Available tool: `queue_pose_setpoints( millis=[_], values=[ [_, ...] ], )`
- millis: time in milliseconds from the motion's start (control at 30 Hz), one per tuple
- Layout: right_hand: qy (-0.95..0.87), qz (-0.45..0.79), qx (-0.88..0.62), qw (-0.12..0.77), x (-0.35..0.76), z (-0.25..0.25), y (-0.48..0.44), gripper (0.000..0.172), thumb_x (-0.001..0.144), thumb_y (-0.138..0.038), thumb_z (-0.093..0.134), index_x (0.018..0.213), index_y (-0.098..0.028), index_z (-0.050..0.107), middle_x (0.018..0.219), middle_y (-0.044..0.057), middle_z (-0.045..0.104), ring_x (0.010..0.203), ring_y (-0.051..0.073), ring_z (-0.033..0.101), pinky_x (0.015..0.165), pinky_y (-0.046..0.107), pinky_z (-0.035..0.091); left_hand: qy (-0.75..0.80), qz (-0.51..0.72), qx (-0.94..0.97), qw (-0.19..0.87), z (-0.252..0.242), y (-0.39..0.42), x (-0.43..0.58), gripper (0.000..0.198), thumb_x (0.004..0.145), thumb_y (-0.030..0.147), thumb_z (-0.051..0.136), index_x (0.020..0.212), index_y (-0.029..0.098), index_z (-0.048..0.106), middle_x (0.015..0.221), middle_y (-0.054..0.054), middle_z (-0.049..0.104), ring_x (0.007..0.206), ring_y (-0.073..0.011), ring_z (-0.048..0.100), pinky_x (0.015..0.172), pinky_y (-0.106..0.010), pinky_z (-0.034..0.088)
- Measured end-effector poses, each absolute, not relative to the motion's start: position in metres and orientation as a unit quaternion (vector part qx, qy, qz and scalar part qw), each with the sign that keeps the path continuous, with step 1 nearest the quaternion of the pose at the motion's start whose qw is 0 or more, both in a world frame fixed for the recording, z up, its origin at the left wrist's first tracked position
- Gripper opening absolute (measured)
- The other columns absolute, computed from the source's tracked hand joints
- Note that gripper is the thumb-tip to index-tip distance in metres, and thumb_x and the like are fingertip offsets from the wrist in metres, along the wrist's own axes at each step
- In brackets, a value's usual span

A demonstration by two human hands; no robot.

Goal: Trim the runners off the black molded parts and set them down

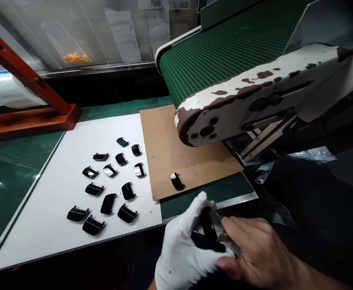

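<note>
My left hand (184, 245), in a white glove, grips a black plastic piece (208, 225) between thumb and fingers, in front of the table edge. My bare right hand (255, 249) is closed around a small grey metal tool (225, 237) that looks like a blade, held against or very near the piece. My fingers hide much of the tool. One glossy black piece (177, 181) lies on the brown cardboard (164, 153). Several similar black pieces (108, 204) are spread over the white sheet (58, 181) to the left.
A green conveyor belt (225, 52) with a chipped white side frame (239, 88) overhangs the cardboard. Small curled shavings (194, 165) dot the cardboard. An orange metal stand (52, 117) with a clear film roll (10, 88) is at the left. Clear plastic (311, 155) lies at the right.
</note>
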State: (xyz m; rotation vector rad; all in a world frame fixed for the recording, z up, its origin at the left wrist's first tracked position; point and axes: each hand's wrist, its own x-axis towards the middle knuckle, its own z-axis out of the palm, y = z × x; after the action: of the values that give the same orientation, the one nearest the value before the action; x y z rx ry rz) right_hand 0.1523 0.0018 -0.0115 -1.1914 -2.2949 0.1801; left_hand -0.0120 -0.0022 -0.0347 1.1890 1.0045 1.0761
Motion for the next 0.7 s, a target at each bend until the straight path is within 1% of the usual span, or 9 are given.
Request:
queue_pose_setpoints(
  millis=[100, 200, 267, 333, 433, 567, 600, 667, 700],
  values=[
    [-0.812, 0.043, -0.463, 0.353, 0.145, -0.007, -0.001, 0.054, 0.095, -0.059, 0.03, 0.063, -0.02, 0.049, 0.045, -0.001, 0.046, 0.037, 0.011, 0.045, 0.039, 0.026, 0.034, 0.404, 0.486, 0.479, 0.609, -0.041, -0.002, -0.009, 0.086, 0.059, 0.039, 0.089, 0.135, 0.029, 0.051, 0.122, -0.007, 0.065, 0.112, -0.0284, 0.063, 0.098, -0.035, 0.052],
    [-0.767, 0.057, -0.506, 0.39, 0.137, -0.007, -0.008, 0.047, 0.092, -0.062, 0.037, 0.072, -0.021, 0.048, 0.046, -0.005, 0.043, 0.033, 0.009, 0.039, 0.037, 0.024, 0.033, 0.383, 0.493, 0.46, 0.631, -0.045, -0.001, -0.01, 0.089, 0.058, 0.037, 0.09, 0.136, 0.03, 0.05, 0.125, -0.008, 0.063, 0.115, -0.0318, 0.061, 0.098, -0.039, 0.052],
    [-0.732, 0.093, -0.549, 0.393, 0.133, -0.011, -0.014, 0.051, 0.087, -0.069, 0.036, 0.086, -0.021, 0.052, 0.048, -0.006, 0.043, 0.034, 0.01, 0.04, 0.035, 0.023, 0.035, 0.384, 0.492, 0.448, 0.64, -0.045, -0.001, -0.011, 0.091, 0.055, 0.037, 0.091, 0.136, 0.028, 0.051, 0.124, -0.01, 0.063, 0.115, -0.033, 0.061, 0.099, -0.04, 0.051],
    [-0.69, 0.142, -0.586, 0.402, 0.131, -0.016, -0.019, 0.062, 0.081, -0.077, 0.036, 0.101, -0.021, 0.054, 0.051, -0.006, 0.043, 0.035, 0.011, 0.041, 0.033, 0.022, 0.035, 0.391, 0.492, 0.444, 0.639, -0.044, 0.0, -0.012, 0.091, 0.054, 0.039, 0.091, 0.135, 0.026, 0.052, 0.122, -0.01, 0.064, 0.112, -0.0323, 0.062, 0.1, -0.04, 0.051],
    [-0.629, 0.227, -0.6, 0.439, 0.134, -0.023, -0.024, 0.068, 0.077, -0.081, 0.038, 0.111, -0.024, 0.053, 0.058, -0.006, 0.046, 0.037, 0.01, 0.04, 0.031, 0.02, 0.032, 0.397, 0.492, 0.45, 0.63, -0.041, 0.0, -0.011, 0.091, 0.053, 0.042, 0.091, 0.134, 0.024, 0.053, 0.118, -0.009, 0.066, 0.11, -0.03, 0.063, 0.1, -0.036, 0.05],
    [-0.567, 0.303, -0.596, 0.482, 0.146, -0.028, -0.026, 0.055, 0.081, -0.071, 0.048, 0.11, -0.024, 0.053, 0.057, -0.006, 0.047, 0.04, 0.011, 0.043, 0.036, 0.02, 0.037, 0.4, 0.491, 0.441, 0.636, -0.04, 0.001, -0.008, 0.091, 0.053, 0.037, 0.092, 0.134, 0.026, 0.053, 0.118, -0.007, 0.066, 0.113, -0.0287, 0.063, 0.097, -0.03, 0.051],
    [-0.555, 0.312, -0.601, 0.483, 0.148, -0.029, -0.027, 0.046, 0.084, -0.064, 0.05, 0.105, -0.024, 0.055, 0.055, -0.006, 0.047, 0.042, 0.012, 0.045, 0.038, 0.021, 0.038, 0.397, 0.492, 0.436, 0.64, -0.04, 0.001, -0.008, 0.09, 0.052, 0.035, 0.092, 0.133, 0.026, 0.054, 0.118, -0.006, 0.066, 0.113, -0.0285, 0.063, 0.096, -0.029, 0.052],
    [-0.532, 0.335, -0.62, 0.47, 0.152, -0.029, -0.027, 0.03, 0.088, -0.052, 0.052, 0.083, -0.023, 0.059, 0.049, -0.006, 0.042, 0.041, 0.012, 0.043, 0.039, 0.022, 0.037, 0.39, 0.496, 0.428, 0.647, -0.041, 0.001, -0.007, 0.089, 0.052, 0.033, 0.092, 0.132, 0.027, 0.054, 0.119, -0.006, 0.066, 0.112, -0.0286, 0.063, 0.095, -0.029, 0.052],
    [-0.52, 0.351, -0.628, 0.461, 0.153, -0.029, -0.027, 0.032, 0.088, -0.048, 0.053, 0.071, -0.023, 0.057, 0.047, -0.006, 0.038, 0.039, 0.011, 0.04, 0.038, 0.022, 0.035, 0.39, 0.496, 0.426, 0.648, -0.041, 0.002, -0.008, 0.088, 0.051, 0.033, 0.092, 0.131, 0.026, 0.055, 0.119, -0.006, 0.066, 0.112, -0.0289, 0.063, 0.095, -0.029, 0.052]
  ],
)
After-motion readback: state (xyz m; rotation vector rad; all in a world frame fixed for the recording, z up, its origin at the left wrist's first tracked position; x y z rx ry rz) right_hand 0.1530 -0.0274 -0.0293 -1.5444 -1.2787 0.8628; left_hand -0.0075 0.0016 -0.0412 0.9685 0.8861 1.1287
